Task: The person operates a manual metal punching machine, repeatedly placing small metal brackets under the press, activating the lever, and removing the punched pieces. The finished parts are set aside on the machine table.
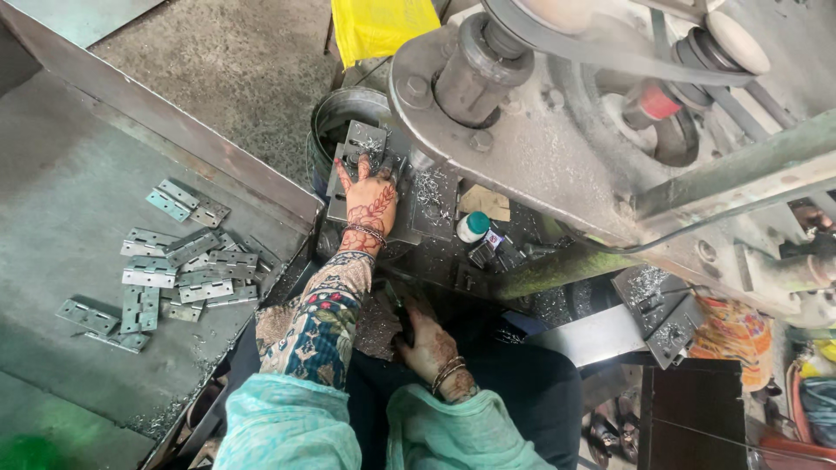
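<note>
head view, left hand (370, 202): stretched forward onto the machine bed (435, 196), palm down, fingers spread and pressing flat on a hinge plate (364, 139); nothing is curled around it
hinge plate: lies straight ahead of the left fingertips, on the bed just under the big machine head (522, 113); its long axis seems to run away from the person, in line with the forearm, though shavings blur its edges
right hand (433, 348): low in the lap, well short of the bed, fingers curled down around something dark; I cannot tell what, or how firmly
nearer hand: the left, already touching the plate; the right is well apart from it
hinge pile (174, 270): loose grey hinges scattered on the metal tray (61, 191), left of the bed, lying at mixed angles, within the left arm's side
small bottle (473, 226): white with a green cap, standing on the bed right of the left hand
metal shavings (428, 187): strewn on the bed between the hand and the bottle
</note>
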